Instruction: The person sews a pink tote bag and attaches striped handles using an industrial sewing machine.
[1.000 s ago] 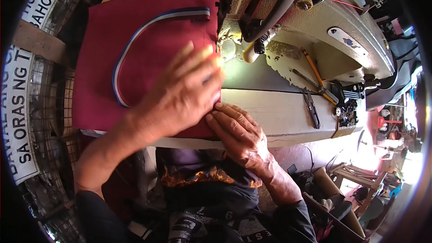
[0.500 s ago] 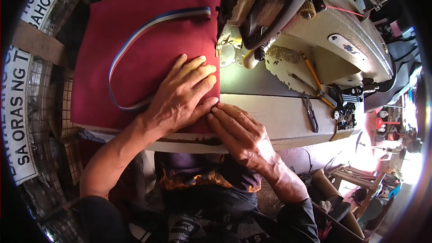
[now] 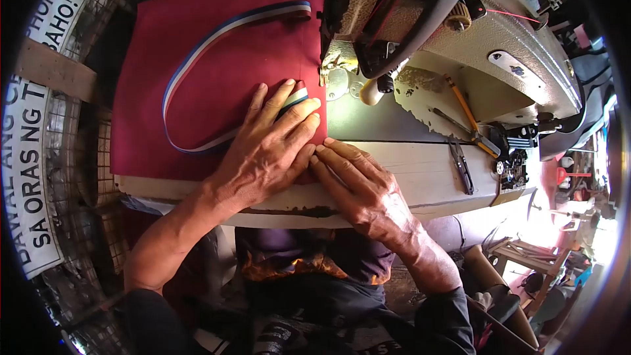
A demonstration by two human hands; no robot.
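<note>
Cloth (image 3: 236,66) lies flat to the left of the machine (image 3: 473,39), its right edge running close beside it, with the ribbon (image 3: 263,12) looped on top: one end lies just left of the machine's head, and what looks like the other shows between the fingers of the left hand (image 3: 266,138). That hand is spread flat, palm down, over cloth and ribbon, on the near left of the machine; the right hand (image 3: 361,184), on the machine's near side, has its fingers together at the cloth's edge, and with the thumb hidden I cannot tell whether it pinches anything. Slack is probably the main risk: the loop lies loose, so a shift of the left palm might skew the ribbon or put a twist in it. Uneven pressure from the two hands could wrinkle the cloth or turn its edge out of line with the machine. Fingertips straying up under the machine's head could be pricked if it ran. A sweeping right forearm might also knock the snips (image 3: 462,167) in front of the machine.
</note>
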